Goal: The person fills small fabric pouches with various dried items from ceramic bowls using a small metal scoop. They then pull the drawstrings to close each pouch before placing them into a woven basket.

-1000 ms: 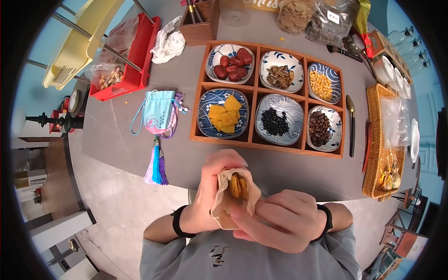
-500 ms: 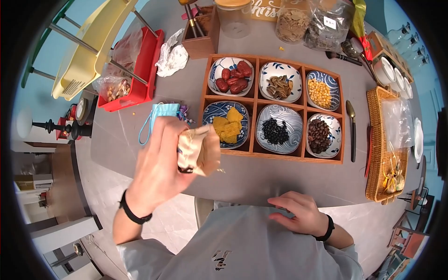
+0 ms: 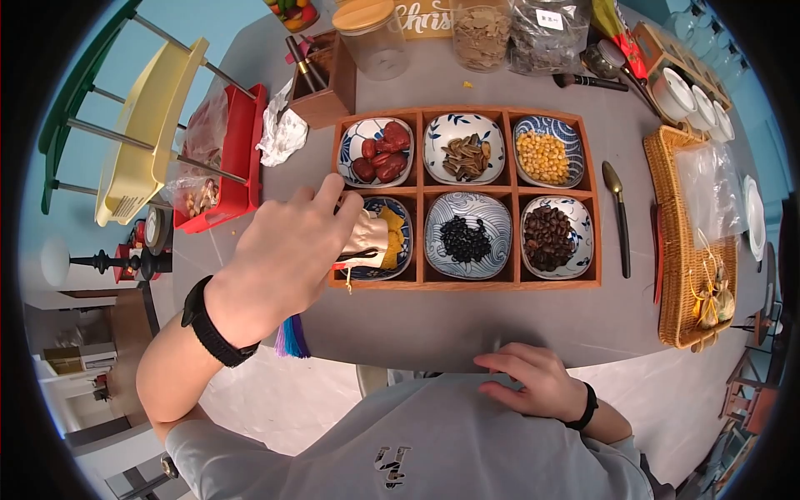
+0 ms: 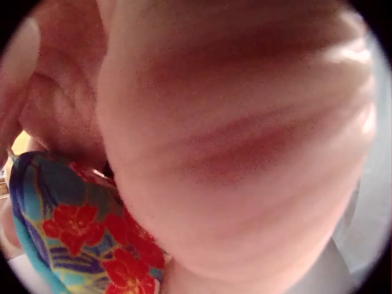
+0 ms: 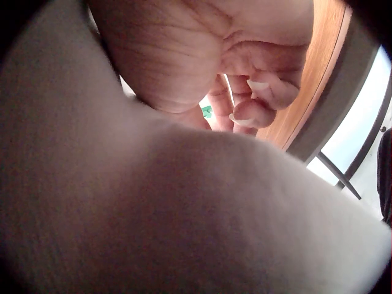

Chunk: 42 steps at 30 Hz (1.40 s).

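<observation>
Grip of left hand (image 3: 287,250) partly hides the held pouch (image 3: 369,237)

Red flowers over blue and teal, traced in yellow, on the cloth (image 4: 76,228); pale cream on the pouch (image 3: 372,233). Dark blue leaves on white inside the seed bowl (image 3: 435,136); swirling blue-grey lines on the black-bean bowl (image 3: 492,210). Yellow for the corn (image 3: 543,158), grey for desk (image 3: 400,325) and shirt (image 3: 333,442), bright red for the bin (image 3: 242,154)
</observation>
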Available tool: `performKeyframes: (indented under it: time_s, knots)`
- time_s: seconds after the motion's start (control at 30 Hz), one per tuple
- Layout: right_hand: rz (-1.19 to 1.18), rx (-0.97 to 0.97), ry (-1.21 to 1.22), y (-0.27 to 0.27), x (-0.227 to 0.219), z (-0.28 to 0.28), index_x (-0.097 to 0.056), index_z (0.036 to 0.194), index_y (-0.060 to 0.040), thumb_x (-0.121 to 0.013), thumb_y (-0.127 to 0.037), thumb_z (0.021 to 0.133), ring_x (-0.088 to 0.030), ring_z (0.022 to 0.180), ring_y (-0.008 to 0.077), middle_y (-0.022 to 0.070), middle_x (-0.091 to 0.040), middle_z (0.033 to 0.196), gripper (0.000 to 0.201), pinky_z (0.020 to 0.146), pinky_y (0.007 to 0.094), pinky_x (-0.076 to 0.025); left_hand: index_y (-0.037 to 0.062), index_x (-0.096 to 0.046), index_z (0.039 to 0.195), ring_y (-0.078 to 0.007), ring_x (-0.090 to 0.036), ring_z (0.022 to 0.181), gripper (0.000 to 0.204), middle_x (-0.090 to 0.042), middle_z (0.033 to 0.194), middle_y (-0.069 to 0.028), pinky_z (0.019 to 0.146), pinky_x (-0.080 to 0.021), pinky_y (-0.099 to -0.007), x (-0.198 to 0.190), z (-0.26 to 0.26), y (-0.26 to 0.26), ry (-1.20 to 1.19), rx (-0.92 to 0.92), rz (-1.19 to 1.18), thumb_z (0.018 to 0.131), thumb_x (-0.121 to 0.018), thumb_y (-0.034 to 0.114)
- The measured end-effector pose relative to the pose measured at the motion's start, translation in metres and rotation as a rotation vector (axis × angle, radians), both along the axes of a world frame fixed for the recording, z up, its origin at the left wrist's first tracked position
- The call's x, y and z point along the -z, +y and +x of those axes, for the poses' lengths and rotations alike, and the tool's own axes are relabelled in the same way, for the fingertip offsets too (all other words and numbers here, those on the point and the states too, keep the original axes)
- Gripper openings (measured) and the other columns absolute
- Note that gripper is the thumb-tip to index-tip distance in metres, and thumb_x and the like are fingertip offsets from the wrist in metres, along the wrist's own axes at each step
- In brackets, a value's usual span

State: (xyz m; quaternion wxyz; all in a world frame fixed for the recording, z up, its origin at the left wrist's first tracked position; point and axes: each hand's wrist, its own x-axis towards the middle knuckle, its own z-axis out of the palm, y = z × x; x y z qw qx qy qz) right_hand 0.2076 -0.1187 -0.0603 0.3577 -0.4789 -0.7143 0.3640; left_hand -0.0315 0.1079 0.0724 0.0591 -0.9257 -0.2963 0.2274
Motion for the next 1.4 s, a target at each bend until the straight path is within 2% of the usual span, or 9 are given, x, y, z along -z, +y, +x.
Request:
performKeyframes:
  time_s: [0.37, 0.47, 0.6, 0.7, 0.8, 0.93, 1.07, 1.3, 1.4]
  knots:
    - [0.031, -0.008, 0.02, -0.001, -0.001, 0.006, -0.069, 0.115, -0.0038, -0.083, -0.016, 0.083, -0.068, 0.072, 0.0266, 0.0095, -0.067, 0.091, 0.037, 0.062, 0.036, -0.057, 0.0011, -0.054, 0.123, -0.0294, -0.066, 0.099, 0.064, -0.056, 0.114, -0.0115, 0.073, -0.055, -0.0404, 0.001, 0.013, 0.005, 0.183, 0.026, -0.004, 0.068, -0.084, 0.012]
    - [0.036, -0.008, 0.015, -0.001, -0.001, 0.007, -0.069, 0.115, -0.0039, -0.083, -0.016, 0.083, -0.068, 0.072, 0.0265, 0.0092, -0.067, 0.091, 0.037, 0.062, 0.0359, -0.056, 0.0023, -0.053, 0.124, -0.0313, -0.066, 0.103, 0.065, -0.056, 0.117, -0.0126, 0.074, -0.054, -0.042, -0.011, 0.02, -0.003, 0.118, -0.022, -0.014, 0.068, -0.084, 0.01]
    - [0.051, -0.013, 0.015, -0.001, 0.0, 0.007, -0.068, 0.115, -0.0041, -0.083, -0.016, 0.083, -0.068, 0.072, 0.0268, 0.0089, -0.067, 0.09, 0.037, 0.061, 0.0362, -0.056, 0.0057, -0.052, 0.125, -0.0363, -0.065, 0.109, 0.066, -0.055, 0.121, -0.0145, 0.075, -0.054, -0.0456, -0.024, 0.011, 0.0, -0.082, -0.058, 0.008, 0.067, -0.084, 0.006]
    - [0.042, -0.012, 0.013, 0.0, 0.0, 0.007, -0.068, 0.115, -0.0042, -0.083, -0.016, 0.083, -0.068, 0.072, 0.0269, 0.0088, -0.067, 0.09, 0.037, 0.061, 0.0363, -0.056, 0.0054, -0.051, 0.126, -0.0368, -0.066, 0.105, 0.066, -0.055, 0.122, -0.0149, 0.077, -0.053, -0.0475, -0.027, 0.001, 0.006, -0.156, -0.127, -0.084, 0.068, -0.084, 0.006]
    - [0.036, -0.012, 0.009, 0.0, -0.001, 0.006, -0.068, 0.115, -0.0042, -0.083, -0.017, 0.083, -0.068, 0.072, 0.0269, 0.0088, -0.067, 0.09, 0.037, 0.061, 0.0363, -0.057, 0.0043, -0.052, 0.126, -0.0315, -0.063, 0.106, 0.07, -0.054, 0.115, -0.0128, 0.077, -0.054, -0.0436, -0.026, -0.01, 0.009, -0.372, -0.183, -0.247, 0.066, -0.087, 0.006]
    - [0.042, -0.017, -0.001, 0.002, -0.003, 0.005, -0.069, 0.114, -0.004, -0.083, -0.017, 0.083, -0.068, 0.072, 0.0267, 0.0088, -0.067, 0.089, 0.036, 0.062, 0.0362, -0.057, 0.0086, -0.05, 0.124, -0.0282, -0.054, 0.109, 0.079, -0.052, 0.117, -0.0104, 0.093, -0.046, -0.037, 0.002, -0.043, 0.017, -0.783, -0.072, -0.408, 0.059, -0.093, 0.002]
    - [0.027, -0.025, 0.001, 0.004, -0.003, 0.005, -0.069, 0.113, -0.0039, -0.083, -0.017, 0.083, -0.069, 0.073, 0.0268, 0.0092, -0.067, 0.089, 0.036, 0.062, 0.036, -0.057, 0.0114, -0.046, 0.127, -0.0255, -0.051, 0.114, 0.079, -0.049, 0.123, -0.0134, 0.094, -0.044, -0.0351, 0.015, -0.058, 0.011, -0.911, -0.037, -0.475, 0.064, -0.093, 0.005]
    - [-0.004, -0.04, 0.003, 0.005, -0.003, 0.002, -0.069, 0.114, -0.0039, -0.083, -0.017, 0.083, -0.069, 0.074, 0.0277, 0.0101, -0.068, 0.09, 0.036, 0.064, 0.0367, -0.058, 0.0115, -0.05, 0.126, -0.0318, -0.056, 0.112, 0.076, -0.05, 0.126, -0.0153, 0.097, -0.047, -0.0404, 0.011, -0.06, -0.001, -1.02, -0.042, -0.494, 0.061, -0.091, 0.004]
    - [-0.017, -0.051, 0.002, 0.005, -0.004, 0.003, -0.069, 0.114, -0.004, -0.083, -0.017, 0.083, -0.069, 0.074, 0.028, 0.0104, -0.068, 0.09, 0.036, 0.064, 0.0369, -0.058, 0.0111, -0.052, 0.124, -0.0323, -0.059, 0.112, 0.073, -0.05, 0.125, -0.0152, 0.088, -0.053, -0.0407, -0.004, -0.052, -0.004, -0.913, 0.006, -0.274, 0.06, -0.085, -0.002]
